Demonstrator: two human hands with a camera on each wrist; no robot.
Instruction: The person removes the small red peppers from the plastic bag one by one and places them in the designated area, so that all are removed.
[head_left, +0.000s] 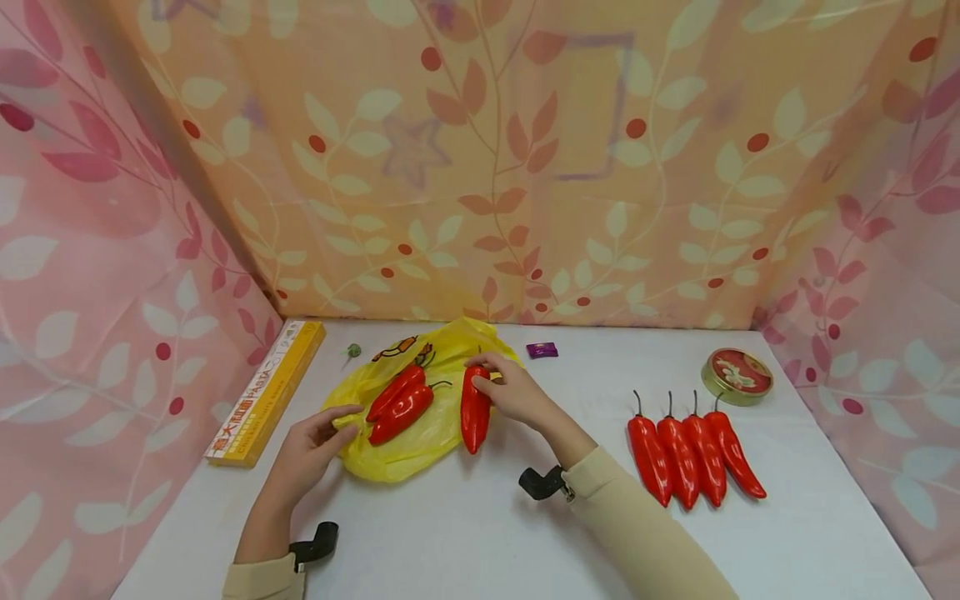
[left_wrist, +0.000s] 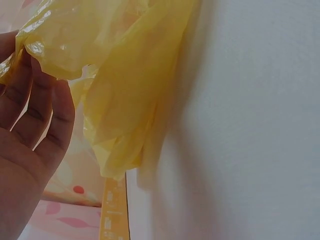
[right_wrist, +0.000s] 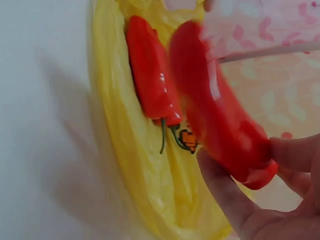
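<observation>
A crumpled yellow plastic bag (head_left: 390, 468) lies on the white table with two red peppers (head_left: 405, 415) on it, their green stems toward the back. My left hand (head_left: 302, 454) pinches the bag's left edge; in the left wrist view the thin plastic (left_wrist: 125, 85) bunches at the fingertips. Another red pepper (head_left: 474, 417) hangs tip down from my right hand (head_left: 517, 393), gripped near its stem end between thumb and fingers. In the right wrist view this glossy pepper (right_wrist: 220, 110) overlaps the bag, beside the two lying peppers (right_wrist: 152, 75).
Several red peppers (head_left: 682, 458) lie in a row at the right, below a round red-and-gold tin (head_left: 738, 375). At the left stands a yellow pasta box (head_left: 270, 392). A small green item (head_left: 352, 351) and a purple packet (head_left: 542, 350) lie at the back, before the patterned cloth (head_left: 510, 208).
</observation>
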